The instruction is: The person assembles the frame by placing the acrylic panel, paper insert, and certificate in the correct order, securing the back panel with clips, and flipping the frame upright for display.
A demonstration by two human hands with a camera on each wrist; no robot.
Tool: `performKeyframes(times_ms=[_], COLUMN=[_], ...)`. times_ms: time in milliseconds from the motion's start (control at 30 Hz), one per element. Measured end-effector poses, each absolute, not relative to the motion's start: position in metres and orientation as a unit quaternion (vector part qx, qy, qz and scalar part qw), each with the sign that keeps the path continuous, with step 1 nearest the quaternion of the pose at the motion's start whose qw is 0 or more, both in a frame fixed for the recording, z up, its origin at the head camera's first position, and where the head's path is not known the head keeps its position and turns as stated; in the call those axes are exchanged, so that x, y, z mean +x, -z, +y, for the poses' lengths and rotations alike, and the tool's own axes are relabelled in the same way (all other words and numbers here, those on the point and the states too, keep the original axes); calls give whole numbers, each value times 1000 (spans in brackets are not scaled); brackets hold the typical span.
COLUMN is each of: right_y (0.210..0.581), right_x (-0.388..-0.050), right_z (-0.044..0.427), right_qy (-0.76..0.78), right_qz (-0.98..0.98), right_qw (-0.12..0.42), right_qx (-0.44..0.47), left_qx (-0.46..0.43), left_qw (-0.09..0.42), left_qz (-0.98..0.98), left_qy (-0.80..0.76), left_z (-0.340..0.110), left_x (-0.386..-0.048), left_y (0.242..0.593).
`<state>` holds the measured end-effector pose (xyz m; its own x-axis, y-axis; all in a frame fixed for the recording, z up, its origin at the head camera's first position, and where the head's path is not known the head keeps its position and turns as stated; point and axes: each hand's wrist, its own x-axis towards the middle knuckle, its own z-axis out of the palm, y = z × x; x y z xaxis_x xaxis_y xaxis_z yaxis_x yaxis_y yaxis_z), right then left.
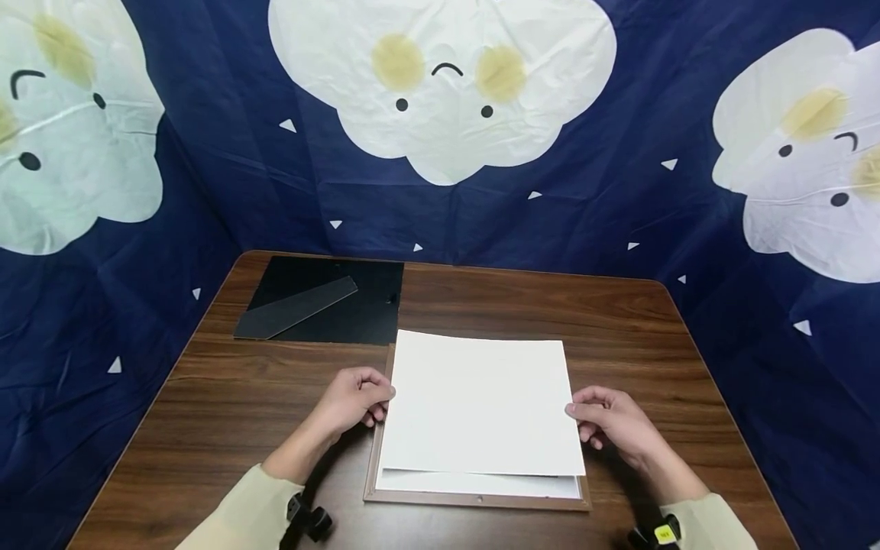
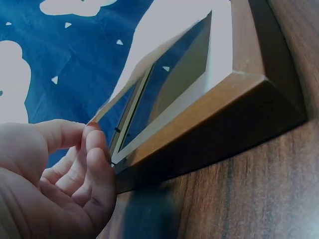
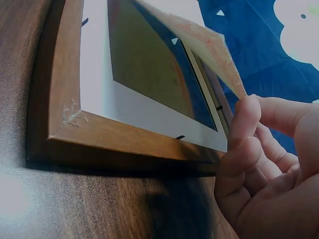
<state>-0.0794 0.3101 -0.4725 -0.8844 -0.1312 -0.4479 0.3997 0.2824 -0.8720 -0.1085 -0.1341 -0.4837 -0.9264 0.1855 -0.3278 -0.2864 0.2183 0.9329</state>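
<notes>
A white sheet of paper (image 1: 481, 405) is held above a brown wooden picture frame (image 1: 481, 500), covering most of it in the head view. My left hand (image 1: 357, 399) pinches the sheet's left edge between thumb and fingers. The opposite edge is pinched by my right hand (image 1: 612, 424). In the right wrist view, the sheet's underside (image 3: 204, 40) carries a faint reddish pattern. Inside the frame lies a white mat border (image 3: 149, 109) around a shiny pane (image 3: 144, 74). The sheet slants, apart from the frame's near side.
A black backing board (image 1: 374, 313) with a dark stand leg (image 1: 302, 309) lies at the table's back left. The wooden table (image 1: 550, 298) has rounded far corners. Dark blue cloth with cloud prints (image 1: 447, 221) hangs around it. Small dark bent tabs (image 3: 180, 137) stick out along the frame's inner edge.
</notes>
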Motion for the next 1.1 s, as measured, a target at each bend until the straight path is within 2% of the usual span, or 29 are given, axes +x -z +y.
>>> performKeyframes(times_ms=[233, 467, 800, 1100], right_y=[476, 478, 478, 482], right_x=[-74, -70, -69, -69], right_z=[311, 309, 309, 308], right_qy=[599, 596, 564, 517], right_qz=[760, 762, 785, 826], right_qw=[237, 240, 245, 218], right_qx=[83, 78, 75, 58], left_qx=[-35, -3, -7, 10], left_qw=[193, 171, 179, 111], left_qz=[756, 787, 798, 878], left_qy=[-624, -592, -576, -465], left_z=[-134, -133, -134, -131], left_x=[-105, -101, -97, -95], left_y=[487, 489, 491, 493])
